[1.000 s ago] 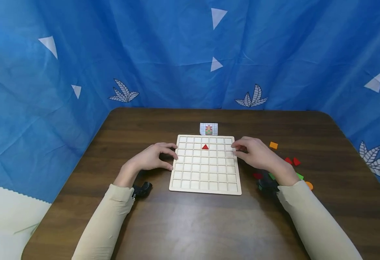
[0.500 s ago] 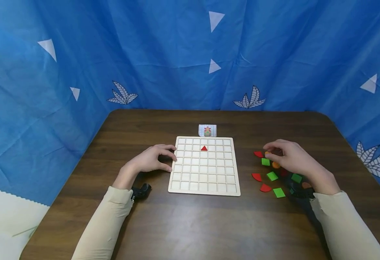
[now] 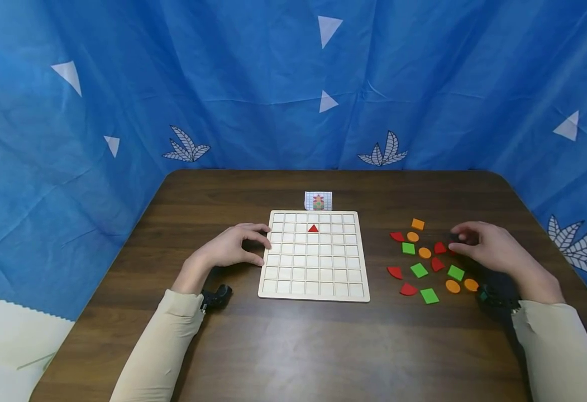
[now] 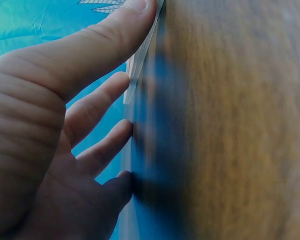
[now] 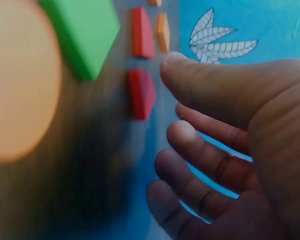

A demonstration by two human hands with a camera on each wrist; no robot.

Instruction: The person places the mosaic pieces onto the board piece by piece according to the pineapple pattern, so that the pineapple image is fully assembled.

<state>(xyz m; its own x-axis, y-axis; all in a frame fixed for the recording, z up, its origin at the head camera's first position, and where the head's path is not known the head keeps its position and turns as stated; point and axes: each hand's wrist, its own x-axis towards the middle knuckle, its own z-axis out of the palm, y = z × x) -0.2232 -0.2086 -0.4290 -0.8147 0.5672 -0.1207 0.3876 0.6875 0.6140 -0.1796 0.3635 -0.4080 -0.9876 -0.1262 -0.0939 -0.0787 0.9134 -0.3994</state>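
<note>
A pale wooden grid board (image 3: 313, 257) lies mid-table, with one red triangle (image 3: 314, 228) in a cell near its far side. My left hand (image 3: 234, 245) rests at the board's left edge, thumb and fingers spread and gently bent along it. At the right, my right hand (image 3: 494, 248) hovers over the far side of the scattered pieces, holding nothing. Its thumb and fingertips are apart, close above a red piece (image 5: 141, 94) in the right wrist view. Another red piece (image 3: 439, 247) lies just left of these fingertips.
Right of the board lie several green squares (image 3: 419, 270), orange discs (image 3: 452, 286), red quarter-round pieces (image 3: 408, 289) and an orange square (image 3: 418, 224). A small printed pattern card (image 3: 318, 201) sits behind the board. A blue curtain (image 3: 273, 84) hangs beyond the table.
My right hand has moved from the board's right edge rightward across the loose pieces, uncovering most of them. The left hand has stayed at the board's left edge.
</note>
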